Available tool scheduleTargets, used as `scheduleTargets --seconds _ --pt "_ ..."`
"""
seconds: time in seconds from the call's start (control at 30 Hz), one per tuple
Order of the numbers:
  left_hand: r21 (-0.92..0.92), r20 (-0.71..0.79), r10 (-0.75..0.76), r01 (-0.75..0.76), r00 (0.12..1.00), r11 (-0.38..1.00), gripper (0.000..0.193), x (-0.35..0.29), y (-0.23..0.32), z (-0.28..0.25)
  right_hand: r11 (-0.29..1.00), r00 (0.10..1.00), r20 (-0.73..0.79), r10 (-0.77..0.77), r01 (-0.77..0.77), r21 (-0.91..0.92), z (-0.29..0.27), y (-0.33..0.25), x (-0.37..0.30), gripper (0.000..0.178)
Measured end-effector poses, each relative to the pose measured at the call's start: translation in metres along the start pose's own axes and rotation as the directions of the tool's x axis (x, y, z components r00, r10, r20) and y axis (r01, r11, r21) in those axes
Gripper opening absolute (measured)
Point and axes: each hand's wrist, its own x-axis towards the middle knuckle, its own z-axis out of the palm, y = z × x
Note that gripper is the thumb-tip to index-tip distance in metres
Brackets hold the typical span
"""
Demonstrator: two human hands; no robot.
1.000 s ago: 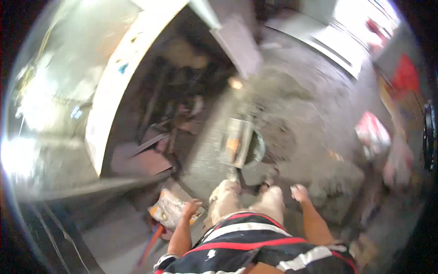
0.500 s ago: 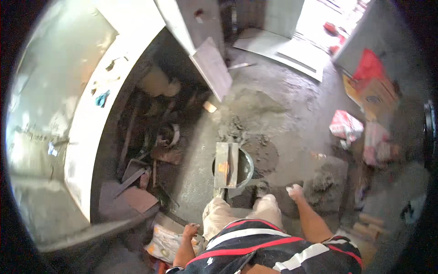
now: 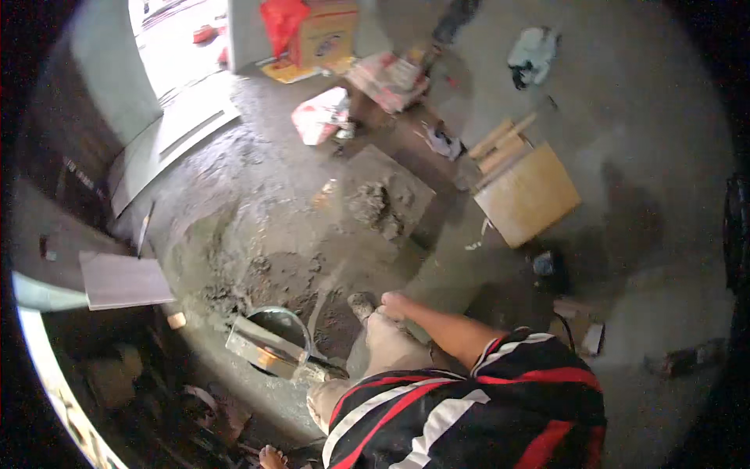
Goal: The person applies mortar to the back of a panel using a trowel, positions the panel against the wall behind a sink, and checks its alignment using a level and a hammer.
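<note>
My right hand is by my right knee, above a mud-caked shoe; its fingers are too unclear to read, and no tool shows in it. At the lower edge, my left hand is partly cut off, its fingers loosely bent and apart with nothing seen in them. In front of my legs a round dark bucket stands on the floor. Across its rim lies a long grey plastering float with a handle along its top; neither hand touches it. Wet mortar is spread just beyond the bucket.
A mortar heap sits on a flat board. To the right stands a small wooden stool. Crumpled bags and a cardboard box lie farther off. A loose tile is at left, near a dark cluttered recess.
My view has swung to the right, bringing the stool and right-hand floor into sight. My right hand has come in against my knee. The float still lies across the bucket.
</note>
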Motion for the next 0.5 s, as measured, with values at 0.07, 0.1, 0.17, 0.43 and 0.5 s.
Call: scheduleTargets --seconds 0.07,0.1,0.17,0.43,0.5 --pt "-0.107 -0.041 -0.143 0.138 0.989 0.985 0.056 -0.007 0.032 0.016 0.985 0.986 -0.075 0.147 -0.139 0.099 0.020 0.036 0.027 0.045" --pt "-0.076 -0.048 -0.134 0.130 0.990 0.989 0.056 -0.024 0.044 0.033 0.981 0.986 -0.067 0.151 -0.141 0.130 0.011 0.052 0.025 0.045" --pt "-0.207 0.055 -0.060 0.070 0.997 0.976 0.074 -0.038 0.058 0.055 0.981 0.996 -0.057 0.069 -0.057 0.187 0.006 0.070 0.020 0.048" --pt "0.406 0.184 -0.035 -0.044 0.982 0.913 0.038 -0.063 0.115 0.257 0.897 0.988 -0.079 0.132 -0.085 0.434 -0.011 0.209 0.045 0.046" --pt "0.557 0.302 0.136 -0.291 0.943 0.778 0.030 -0.067 0.126 0.289 0.970 0.978 -0.206 0.009 0.042 0.238 -0.003 0.267 0.049 0.044"
